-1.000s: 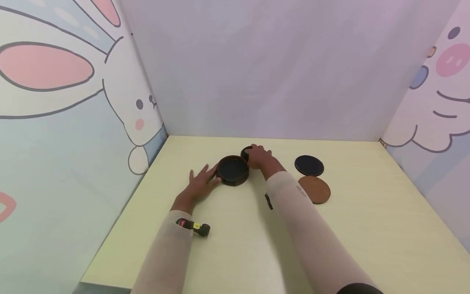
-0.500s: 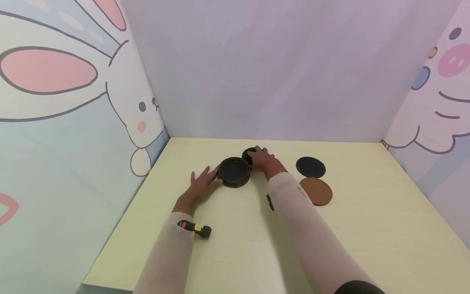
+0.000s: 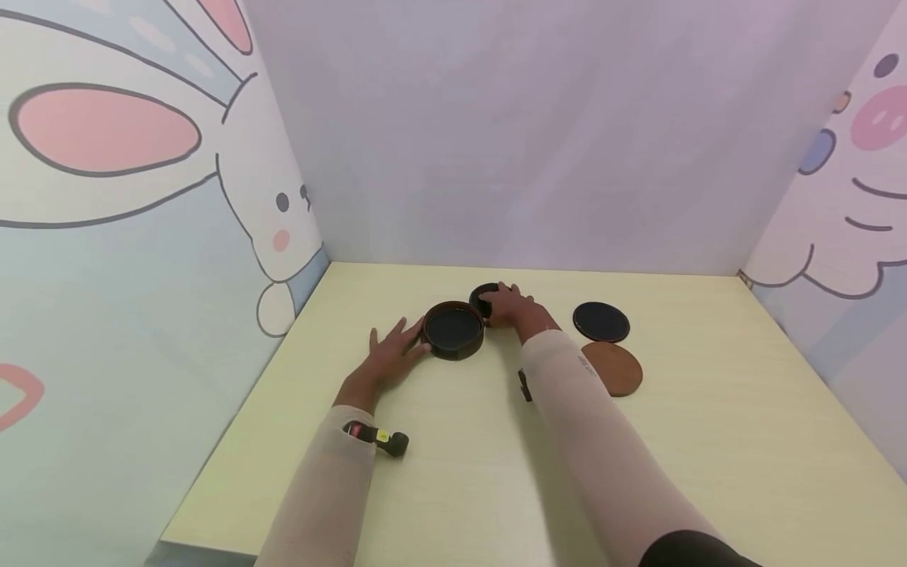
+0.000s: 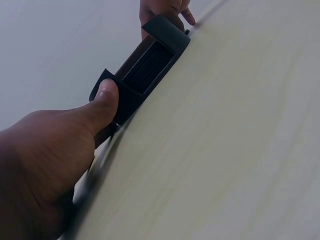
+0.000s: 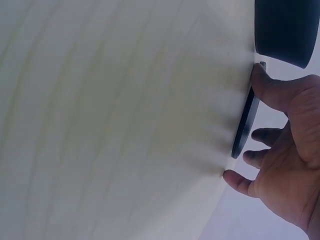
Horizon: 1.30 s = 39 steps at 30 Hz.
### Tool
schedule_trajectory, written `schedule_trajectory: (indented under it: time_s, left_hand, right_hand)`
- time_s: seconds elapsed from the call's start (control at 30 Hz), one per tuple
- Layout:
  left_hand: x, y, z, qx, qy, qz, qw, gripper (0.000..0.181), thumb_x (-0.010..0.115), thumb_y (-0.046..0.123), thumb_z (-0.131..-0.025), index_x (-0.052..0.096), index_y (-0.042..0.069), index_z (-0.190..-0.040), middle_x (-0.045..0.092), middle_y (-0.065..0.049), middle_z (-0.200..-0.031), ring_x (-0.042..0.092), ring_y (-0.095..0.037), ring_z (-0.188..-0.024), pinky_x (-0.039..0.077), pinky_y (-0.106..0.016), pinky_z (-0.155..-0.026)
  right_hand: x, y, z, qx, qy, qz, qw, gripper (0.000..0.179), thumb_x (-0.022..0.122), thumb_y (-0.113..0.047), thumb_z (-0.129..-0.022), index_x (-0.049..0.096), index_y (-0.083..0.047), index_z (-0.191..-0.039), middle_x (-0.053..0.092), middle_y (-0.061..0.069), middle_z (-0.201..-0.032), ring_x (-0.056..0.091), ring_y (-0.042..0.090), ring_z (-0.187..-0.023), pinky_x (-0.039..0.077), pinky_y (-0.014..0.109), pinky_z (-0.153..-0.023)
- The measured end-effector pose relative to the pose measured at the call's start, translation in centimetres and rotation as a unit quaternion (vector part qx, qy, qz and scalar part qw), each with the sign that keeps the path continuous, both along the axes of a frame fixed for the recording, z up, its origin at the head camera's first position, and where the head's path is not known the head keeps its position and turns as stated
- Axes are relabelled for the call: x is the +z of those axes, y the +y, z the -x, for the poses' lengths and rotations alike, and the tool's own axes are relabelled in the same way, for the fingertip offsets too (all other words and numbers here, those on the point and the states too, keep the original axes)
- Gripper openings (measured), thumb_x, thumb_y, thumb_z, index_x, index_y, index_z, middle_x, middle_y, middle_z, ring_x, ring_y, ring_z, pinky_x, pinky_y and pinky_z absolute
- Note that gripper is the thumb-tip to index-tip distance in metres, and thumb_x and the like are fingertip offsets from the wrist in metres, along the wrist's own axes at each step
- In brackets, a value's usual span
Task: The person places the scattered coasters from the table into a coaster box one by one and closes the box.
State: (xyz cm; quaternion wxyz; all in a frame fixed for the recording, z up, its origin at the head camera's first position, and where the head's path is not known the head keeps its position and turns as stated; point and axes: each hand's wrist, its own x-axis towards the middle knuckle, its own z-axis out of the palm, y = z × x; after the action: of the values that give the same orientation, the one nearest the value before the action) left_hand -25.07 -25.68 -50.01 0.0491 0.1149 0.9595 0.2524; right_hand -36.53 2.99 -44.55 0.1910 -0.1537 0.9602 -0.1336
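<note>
A round dark coaster holder [image 3: 456,353] stands on the table, its top showing a black disc inside a brown rim. My left hand [image 3: 389,358] rests against its left side, fingers spread. In the left wrist view, the thumb presses the wall of the holder [image 4: 131,103] beside a ribbed opening. Just behind and right of the holder lies a black round coaster [image 3: 479,298], partly under my right hand [image 3: 507,305]. The right wrist view shows that hand's thumb at one edge of the coaster [image 5: 245,120], with the fingers curled near its far edge.
To the right on the pale table [image 3: 716,441] lie another black round coaster [image 3: 601,321] and a brown one [image 3: 620,368], their edges meeting. A grey wall [image 3: 531,142] rises behind the table, and printed cartoon walls flank it.
The view has shifted slightly. Both hands stay nearly where they were, with the left at the holder and the right at the black coaster.
</note>
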Motion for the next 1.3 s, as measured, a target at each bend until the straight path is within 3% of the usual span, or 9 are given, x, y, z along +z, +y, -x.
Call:
schedule_trajectory:
  time_s: [0.07,0.2,0.4,0.67,1.03,1.3]
  left_hand:
    - [0.0,0.0,0.0,0.001,0.000,0.000,1.0000,0.073,0.040,0.065,-0.113,0.018,0.037,-0.176,0.037,-0.001,-0.179,0.014,-0.033,-0.173,-0.014,-0.075,-0.131]
    - [0.2,0.1,-0.1,0.002,-0.004,-0.005,1.0000,0.072,0.042,0.063,-0.113,0.018,0.037,-0.176,0.037,-0.002,-0.179,0.014,-0.032,-0.173,-0.016,-0.074,-0.132]
    - [0.2,0.4,-0.1,-0.002,0.000,-0.011,0.9999,0.072,0.042,0.063,-0.113,0.019,0.037,-0.176,0.038,-0.002,-0.178,0.015,-0.032,-0.173,-0.016,-0.074,-0.132]
    - [0.1,0.4,0.0,-0.001,-0.002,-0.011,0.9999,0.071,0.042,0.064,-0.113,0.019,0.038,-0.175,0.036,-0.002,-0.179,0.014,-0.032,-0.173,-0.017,-0.073,-0.132]
    - [-0.1,0.6,-0.5,0.007,-0.014,-0.011,0.9998,0.070,0.042,0.061,-0.114,0.017,0.039,-0.175,0.034,-0.002,-0.180,0.012,-0.031,-0.174,-0.017,-0.071,-0.132]
    - [0.1,0.2,-0.2,-0.001,0.004,-0.006,1.0000,0.071,0.041,0.062,-0.114,0.019,0.036,-0.176,0.037,-0.002,-0.179,0.015,-0.034,-0.173,-0.015,-0.075,-0.131]
  right_hand:
    - [-0.1,0.0,0.2,0.010,0.010,-0.004,0.9999,0.070,0.065,-0.036,-0.107,0.039,-0.023,-0.171,0.013,0.021,-0.183,0.009,0.050,-0.170,0.024,0.077,-0.130]
    - [-0.3,0.2,0.4,0.022,0.027,-0.001,0.9994,0.062,0.069,-0.032,-0.106,0.048,-0.014,-0.161,0.035,0.027,-0.171,0.030,0.048,-0.161,0.032,0.073,-0.127]
    - [0.5,0.8,-0.4,0.020,0.045,0.011,0.9987,0.055,0.074,-0.033,-0.103,0.056,-0.014,-0.151,0.053,0.025,-0.152,0.048,0.045,-0.142,0.042,0.068,-0.119]
    - [0.5,1.5,-0.3,0.013,0.029,0.027,0.9991,0.063,0.076,-0.037,-0.101,0.052,-0.017,-0.155,0.050,0.025,-0.158,0.048,0.047,-0.146,0.039,0.068,-0.122]
    - [0.1,1.6,-0.2,-0.006,0.036,0.023,0.9991,0.074,0.077,-0.043,-0.098,0.052,-0.025,-0.164,0.045,0.026,-0.162,0.039,0.051,-0.151,0.044,0.071,-0.115]
    - [1.1,2.0,-0.2,0.038,0.056,-0.033,0.9971,0.071,0.068,-0.053,-0.101,0.056,-0.018,-0.162,0.059,0.021,-0.155,0.043,0.048,-0.146,0.045,0.060,-0.118]
